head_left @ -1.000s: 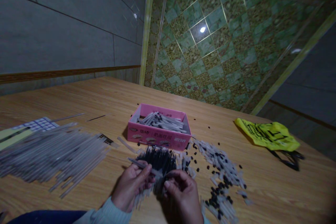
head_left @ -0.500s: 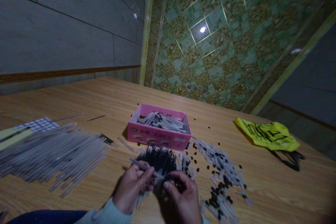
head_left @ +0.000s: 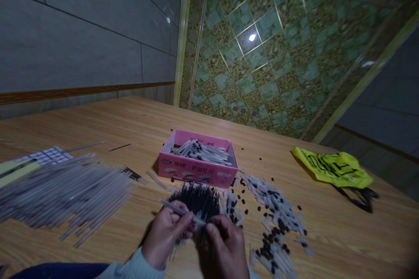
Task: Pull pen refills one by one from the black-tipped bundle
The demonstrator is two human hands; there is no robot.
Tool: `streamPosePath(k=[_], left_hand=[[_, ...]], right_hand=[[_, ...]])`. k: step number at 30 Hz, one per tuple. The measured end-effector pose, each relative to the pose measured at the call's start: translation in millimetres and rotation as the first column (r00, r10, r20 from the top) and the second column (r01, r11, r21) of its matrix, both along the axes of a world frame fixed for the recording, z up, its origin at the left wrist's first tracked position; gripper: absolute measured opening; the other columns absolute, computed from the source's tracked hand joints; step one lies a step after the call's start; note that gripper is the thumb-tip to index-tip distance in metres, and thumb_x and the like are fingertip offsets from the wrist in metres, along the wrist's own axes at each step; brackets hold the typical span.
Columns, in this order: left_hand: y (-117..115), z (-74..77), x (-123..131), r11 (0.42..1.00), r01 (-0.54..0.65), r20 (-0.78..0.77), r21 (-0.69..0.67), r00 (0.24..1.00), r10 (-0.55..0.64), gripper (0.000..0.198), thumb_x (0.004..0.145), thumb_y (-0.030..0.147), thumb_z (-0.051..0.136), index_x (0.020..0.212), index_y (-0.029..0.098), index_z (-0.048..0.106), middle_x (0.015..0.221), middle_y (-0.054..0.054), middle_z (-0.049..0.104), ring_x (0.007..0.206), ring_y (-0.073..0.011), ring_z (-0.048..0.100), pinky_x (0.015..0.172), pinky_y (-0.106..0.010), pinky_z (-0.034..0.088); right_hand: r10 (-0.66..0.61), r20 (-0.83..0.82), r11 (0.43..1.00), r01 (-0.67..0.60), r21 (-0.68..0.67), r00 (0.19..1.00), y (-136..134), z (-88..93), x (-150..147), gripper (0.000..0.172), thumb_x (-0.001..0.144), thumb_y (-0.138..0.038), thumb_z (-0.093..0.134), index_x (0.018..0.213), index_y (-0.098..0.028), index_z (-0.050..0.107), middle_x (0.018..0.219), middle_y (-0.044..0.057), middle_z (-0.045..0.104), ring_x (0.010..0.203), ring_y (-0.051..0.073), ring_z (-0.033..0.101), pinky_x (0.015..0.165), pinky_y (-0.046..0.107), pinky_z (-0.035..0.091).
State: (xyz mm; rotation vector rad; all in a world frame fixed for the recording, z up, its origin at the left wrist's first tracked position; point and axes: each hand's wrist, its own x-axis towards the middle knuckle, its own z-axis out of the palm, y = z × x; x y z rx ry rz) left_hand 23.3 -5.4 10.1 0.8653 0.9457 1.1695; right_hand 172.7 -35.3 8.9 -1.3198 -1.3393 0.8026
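Note:
My left hand [head_left: 165,233] pinches a thin clear pen tube [head_left: 178,209] that points up and to the left. My right hand [head_left: 224,246] meets the tube's right end with thumb and fingers closed on it. Both hands hover just above a pile of dark-tipped refills [head_left: 198,198] on the wooden table [head_left: 137,122]. Right behind that pile stands a pink box [head_left: 196,170] holding several finished pens.
A wide spread of clear tubes [head_left: 65,192] lies at the left. Short clear pieces and black caps [head_left: 275,213] are scattered at the right. A yellow bag [head_left: 334,166] and black scissors [head_left: 360,196] lie far right. A printed sheet [head_left: 42,156] lies far left.
The hands have drifted slightly right and closer together on the tube. The piles and the box have not moved.

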Motion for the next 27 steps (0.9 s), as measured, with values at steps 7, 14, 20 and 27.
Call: streamPosePath(k=[7,14,20,27], left_hand=[[-0.4,-0.6,-0.8,0.999,-0.030,-0.048,0.028,0.998,0.031,0.026,0.067,0.033,0.070,0.073,0.018,0.050,0.054,-0.001,0.066,0.051,-0.0130,0.062,0.046,-0.020,0.046],[0.0,-3.8,0.6,1.000,0.009,-0.042,0.003,0.999,-0.009,0.028,0.066,0.035,0.070,0.071,0.018,0.048,0.053,-0.001,0.067,0.048,-0.0114,0.060,0.045,-0.019,0.044],[1.6,-3.5,0.2,1.000,-0.025,-0.006,0.007,1.000,0.025,0.031,0.065,0.036,0.071,0.075,0.018,0.048,0.054,0.001,0.066,0.050,-0.0109,0.061,0.045,-0.019,0.044],[1.6,-5.4,-0.3,1.000,-0.018,0.003,0.000,1.000,0.018,0.032,0.065,0.036,0.071,0.075,0.018,0.048,0.054,0.001,0.066,0.051,-0.0118,0.061,0.046,-0.020,0.045]], right_hand=[[0.092,0.014,0.996,-0.092,-0.004,0.996,0.6,-1.4,-0.7,0.035,0.083,-0.045,0.049,0.064,-0.017,0.058,0.055,0.000,0.054,0.053,0.013,0.048,0.051,0.022,0.036],[0.111,0.235,0.992,-0.121,0.031,0.966,0.6,-5.7,2.9,0.044,0.090,-0.040,0.035,0.054,-0.018,0.049,0.051,-0.001,0.047,0.050,0.013,0.045,0.049,0.022,0.032],[0.060,0.338,0.990,-0.099,0.098,0.939,1.2,-8.1,4.0,0.025,0.084,-0.039,0.048,0.073,-0.018,0.055,0.064,0.001,0.055,0.061,0.015,0.051,0.057,0.023,0.037],[0.019,0.314,0.984,-0.074,0.163,0.949,1.2,-6.7,4.2,0.024,0.084,-0.037,0.048,0.071,-0.018,0.057,0.060,-0.001,0.053,0.056,0.013,0.049,0.052,0.021,0.036]])
